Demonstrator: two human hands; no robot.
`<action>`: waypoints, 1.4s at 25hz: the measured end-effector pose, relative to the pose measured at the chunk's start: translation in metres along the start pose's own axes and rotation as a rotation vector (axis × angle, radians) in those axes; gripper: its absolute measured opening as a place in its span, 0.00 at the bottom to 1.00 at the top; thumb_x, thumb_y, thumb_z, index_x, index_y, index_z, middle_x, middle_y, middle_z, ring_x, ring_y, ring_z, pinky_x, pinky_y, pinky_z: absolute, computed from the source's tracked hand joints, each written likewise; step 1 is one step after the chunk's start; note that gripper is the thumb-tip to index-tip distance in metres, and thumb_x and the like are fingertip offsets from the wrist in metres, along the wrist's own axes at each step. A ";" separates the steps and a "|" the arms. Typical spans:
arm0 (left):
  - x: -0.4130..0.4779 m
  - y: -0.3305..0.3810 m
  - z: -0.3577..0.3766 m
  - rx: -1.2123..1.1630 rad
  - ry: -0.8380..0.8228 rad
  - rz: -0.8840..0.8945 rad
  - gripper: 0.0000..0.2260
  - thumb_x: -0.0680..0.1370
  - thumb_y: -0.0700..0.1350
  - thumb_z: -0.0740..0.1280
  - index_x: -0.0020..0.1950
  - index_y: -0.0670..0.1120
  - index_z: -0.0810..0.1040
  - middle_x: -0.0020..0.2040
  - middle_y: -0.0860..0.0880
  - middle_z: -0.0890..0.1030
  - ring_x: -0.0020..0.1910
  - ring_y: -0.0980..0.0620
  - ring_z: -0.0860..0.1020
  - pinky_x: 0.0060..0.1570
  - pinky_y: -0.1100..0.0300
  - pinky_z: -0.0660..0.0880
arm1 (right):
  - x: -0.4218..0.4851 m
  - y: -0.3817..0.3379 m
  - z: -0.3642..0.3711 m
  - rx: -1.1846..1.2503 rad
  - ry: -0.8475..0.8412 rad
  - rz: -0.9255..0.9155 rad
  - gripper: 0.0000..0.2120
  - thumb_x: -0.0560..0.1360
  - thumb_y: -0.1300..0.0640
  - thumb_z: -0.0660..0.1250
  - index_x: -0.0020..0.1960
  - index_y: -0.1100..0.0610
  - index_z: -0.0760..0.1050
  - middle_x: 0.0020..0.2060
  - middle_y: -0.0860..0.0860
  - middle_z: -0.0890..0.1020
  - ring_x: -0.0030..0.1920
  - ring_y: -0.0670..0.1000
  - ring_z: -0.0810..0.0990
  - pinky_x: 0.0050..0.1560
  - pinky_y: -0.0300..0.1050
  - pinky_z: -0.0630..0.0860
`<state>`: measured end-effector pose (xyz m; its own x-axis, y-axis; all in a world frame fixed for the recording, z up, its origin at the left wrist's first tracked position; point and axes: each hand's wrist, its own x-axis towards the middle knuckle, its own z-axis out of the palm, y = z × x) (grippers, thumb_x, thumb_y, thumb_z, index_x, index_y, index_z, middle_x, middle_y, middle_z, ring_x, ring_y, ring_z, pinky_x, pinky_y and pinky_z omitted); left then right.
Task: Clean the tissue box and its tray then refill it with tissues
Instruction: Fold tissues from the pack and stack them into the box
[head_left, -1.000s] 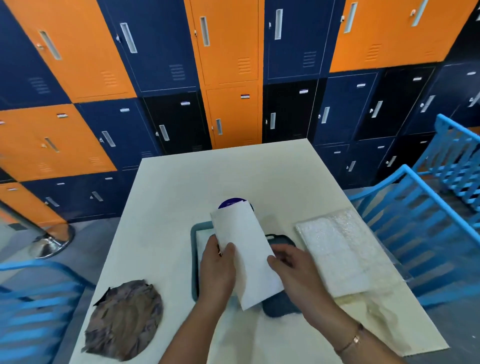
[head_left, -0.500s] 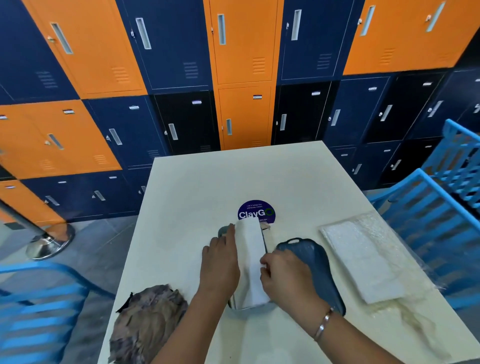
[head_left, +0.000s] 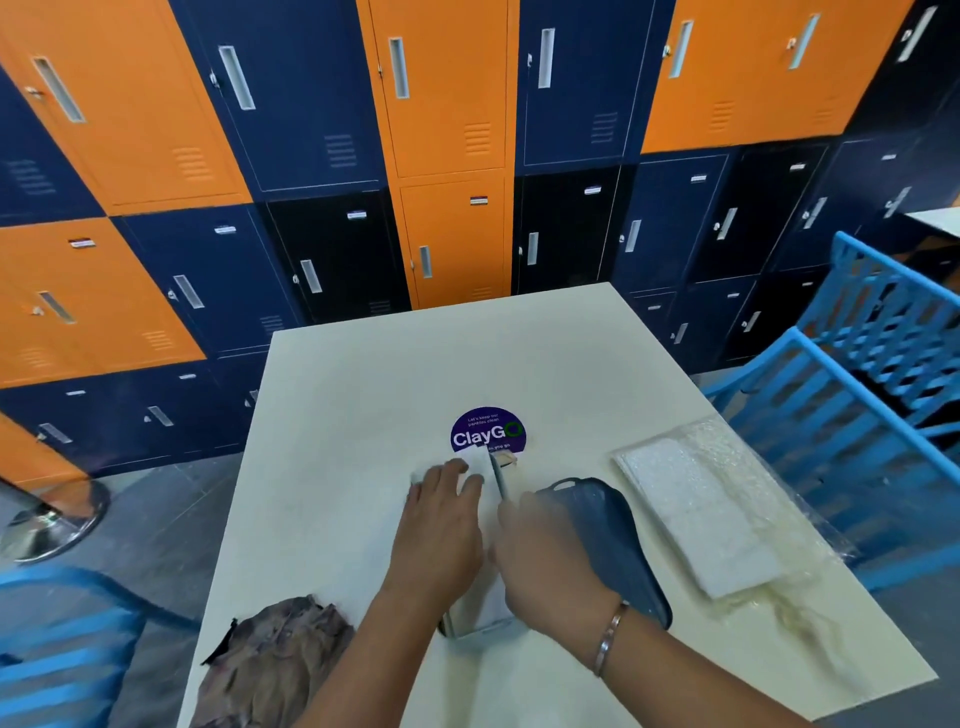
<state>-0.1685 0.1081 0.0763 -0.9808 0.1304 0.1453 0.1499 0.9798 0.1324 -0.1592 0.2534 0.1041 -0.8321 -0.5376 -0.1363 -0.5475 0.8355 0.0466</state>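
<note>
Tissue box (head_left: 479, 620) lies lengthwise mid tabletop (head_left: 363, 415), between both hands, its far end just at the round sticker (head_left: 488, 434); white tissues (head_left: 477, 464) show at that end. Left hand (head_left: 441, 525) lies flat on the stack w/ straight fingers, grasping nothing; prob. pressing the tissues down so they seat in the box. Right hand (head_left: 545, 551) sits curled at the box's right wall, likely steadying it vs. the push; fingertips hidden, so can't tell if it grips anything. Blue tray (head_left: 615, 545) stands tipped up just right of that hand; seemingly parked aside till the box is filled. Pack of spare tissues (head_left: 696, 514) in clear wrap lies further right, near enough for refill. Rag (head_left: 275, 670) sits at the near left corner, well apart; cleaning looks done. Blue chairs (head_left: 857, 415) and lockers (head_left: 441, 130) beyond.
</note>
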 end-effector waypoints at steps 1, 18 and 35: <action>0.003 0.004 0.000 0.006 -0.122 0.013 0.26 0.76 0.46 0.68 0.74 0.47 0.71 0.76 0.43 0.68 0.74 0.41 0.68 0.69 0.49 0.67 | -0.002 0.001 0.002 0.003 -0.009 -0.015 0.14 0.73 0.61 0.67 0.59 0.58 0.80 0.61 0.55 0.72 0.64 0.60 0.65 0.59 0.58 0.64; 0.019 0.034 -0.004 0.216 -0.709 -0.116 0.54 0.70 0.63 0.76 0.84 0.49 0.47 0.84 0.42 0.42 0.83 0.39 0.47 0.78 0.43 0.58 | -0.051 0.117 0.044 0.603 0.296 0.159 0.15 0.78 0.50 0.62 0.64 0.47 0.79 0.59 0.43 0.77 0.61 0.49 0.69 0.62 0.48 0.72; 0.037 0.234 0.051 -0.291 -0.418 0.042 0.27 0.83 0.54 0.64 0.78 0.45 0.62 0.76 0.46 0.64 0.70 0.46 0.70 0.68 0.56 0.70 | -0.131 0.262 0.099 0.896 0.100 0.858 0.05 0.76 0.59 0.68 0.43 0.58 0.81 0.42 0.52 0.84 0.43 0.52 0.81 0.39 0.43 0.76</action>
<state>-0.1758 0.3498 0.0625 -0.9302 0.2771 -0.2406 0.1608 0.8971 0.4115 -0.1846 0.5543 0.0361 -0.9156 0.2467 -0.3176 0.3968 0.6829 -0.6134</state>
